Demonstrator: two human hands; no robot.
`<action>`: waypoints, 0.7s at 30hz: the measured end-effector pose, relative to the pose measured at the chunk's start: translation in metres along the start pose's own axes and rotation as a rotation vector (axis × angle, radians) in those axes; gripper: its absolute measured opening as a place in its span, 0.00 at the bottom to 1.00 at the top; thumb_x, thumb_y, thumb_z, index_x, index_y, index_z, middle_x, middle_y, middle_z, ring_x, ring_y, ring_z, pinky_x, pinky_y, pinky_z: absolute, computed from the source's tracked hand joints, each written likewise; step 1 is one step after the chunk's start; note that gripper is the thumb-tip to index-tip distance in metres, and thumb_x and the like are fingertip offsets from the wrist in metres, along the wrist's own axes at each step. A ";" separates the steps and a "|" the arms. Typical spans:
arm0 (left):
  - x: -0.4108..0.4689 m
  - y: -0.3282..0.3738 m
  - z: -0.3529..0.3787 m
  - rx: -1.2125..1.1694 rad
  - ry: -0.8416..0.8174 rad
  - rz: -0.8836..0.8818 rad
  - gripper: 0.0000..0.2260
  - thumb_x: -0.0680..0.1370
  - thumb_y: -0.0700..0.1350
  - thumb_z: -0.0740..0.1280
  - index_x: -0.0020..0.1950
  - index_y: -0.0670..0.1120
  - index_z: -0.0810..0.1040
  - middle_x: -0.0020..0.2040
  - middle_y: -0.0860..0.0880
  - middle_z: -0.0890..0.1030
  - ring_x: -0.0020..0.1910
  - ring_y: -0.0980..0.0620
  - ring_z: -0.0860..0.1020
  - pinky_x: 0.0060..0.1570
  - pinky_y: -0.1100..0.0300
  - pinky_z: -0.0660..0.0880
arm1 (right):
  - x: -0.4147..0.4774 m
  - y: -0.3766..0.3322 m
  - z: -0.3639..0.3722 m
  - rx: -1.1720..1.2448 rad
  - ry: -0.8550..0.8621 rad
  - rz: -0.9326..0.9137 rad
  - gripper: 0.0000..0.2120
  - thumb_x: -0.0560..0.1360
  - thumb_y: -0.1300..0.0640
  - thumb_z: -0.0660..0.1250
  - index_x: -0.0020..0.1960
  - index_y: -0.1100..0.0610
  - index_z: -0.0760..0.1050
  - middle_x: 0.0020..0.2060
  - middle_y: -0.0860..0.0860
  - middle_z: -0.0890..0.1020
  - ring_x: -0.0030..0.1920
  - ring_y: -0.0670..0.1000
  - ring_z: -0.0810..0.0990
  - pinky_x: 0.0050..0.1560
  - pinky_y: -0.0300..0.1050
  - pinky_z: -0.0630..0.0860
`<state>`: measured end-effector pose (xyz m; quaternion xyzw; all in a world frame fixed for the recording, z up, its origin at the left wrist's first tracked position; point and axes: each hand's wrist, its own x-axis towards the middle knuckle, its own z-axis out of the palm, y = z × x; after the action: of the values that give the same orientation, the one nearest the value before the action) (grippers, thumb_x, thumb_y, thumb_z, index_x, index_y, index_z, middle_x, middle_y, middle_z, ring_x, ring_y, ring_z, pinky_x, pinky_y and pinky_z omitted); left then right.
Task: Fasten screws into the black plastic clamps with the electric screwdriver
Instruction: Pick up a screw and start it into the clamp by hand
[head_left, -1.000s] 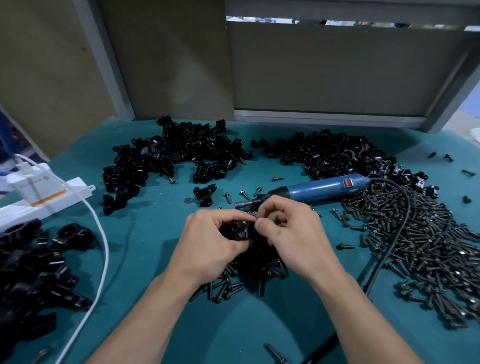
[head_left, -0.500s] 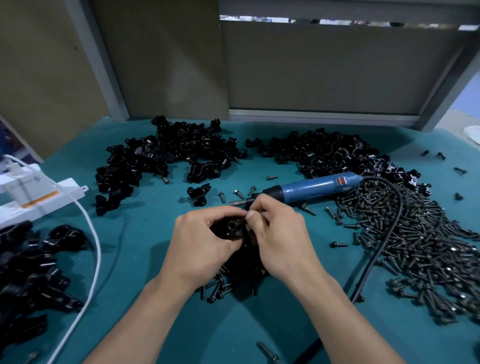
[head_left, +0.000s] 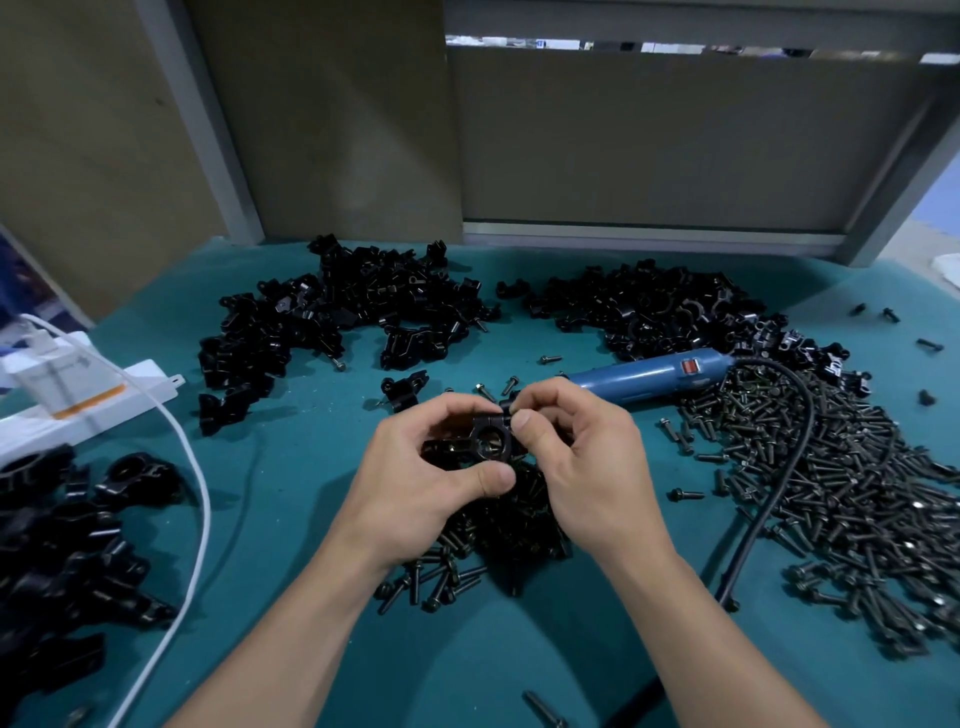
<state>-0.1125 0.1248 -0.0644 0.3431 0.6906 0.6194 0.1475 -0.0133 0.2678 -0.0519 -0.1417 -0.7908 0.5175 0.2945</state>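
left: clamp heap (head_left: 57, 545) loose on the worktop (head_left: 280, 457). centre: left hand (head_left: 431, 467), grip curled round one clamp (head_left: 491, 434) held above the worktop; right hand (head_left: 576, 457), grip pinching at the clamp's top lug, likely seating a screw, itself hidden. right: screwdriver (head_left: 654, 371) lying unused, so driving remains; loose screws (head_left: 841, 493). no bins visible; many clamps apparently left.
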 end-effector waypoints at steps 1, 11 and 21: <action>0.000 -0.001 -0.002 -0.004 0.009 -0.011 0.20 0.65 0.46 0.84 0.54 0.58 0.85 0.50 0.51 0.87 0.51 0.52 0.85 0.53 0.57 0.81 | -0.001 -0.001 0.002 -0.008 -0.011 0.000 0.08 0.81 0.58 0.70 0.44 0.49 0.79 0.32 0.48 0.80 0.31 0.45 0.73 0.33 0.36 0.69; -0.001 0.000 -0.001 -0.001 0.132 -0.025 0.11 0.72 0.44 0.81 0.50 0.59 0.88 0.47 0.55 0.88 0.47 0.56 0.86 0.49 0.62 0.80 | -0.002 -0.002 0.005 0.020 -0.037 0.056 0.07 0.78 0.57 0.73 0.44 0.45 0.80 0.34 0.46 0.83 0.34 0.46 0.79 0.38 0.45 0.79; 0.002 -0.001 -0.001 -0.009 0.141 0.009 0.13 0.72 0.36 0.79 0.47 0.54 0.90 0.48 0.55 0.88 0.53 0.56 0.85 0.56 0.61 0.78 | -0.003 -0.002 0.004 -0.019 -0.027 0.037 0.09 0.76 0.61 0.75 0.41 0.49 0.83 0.33 0.45 0.84 0.32 0.44 0.79 0.36 0.40 0.77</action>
<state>-0.1147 0.1251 -0.0650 0.3011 0.6950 0.6456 0.0972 -0.0134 0.2624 -0.0522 -0.1522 -0.7969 0.5170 0.2729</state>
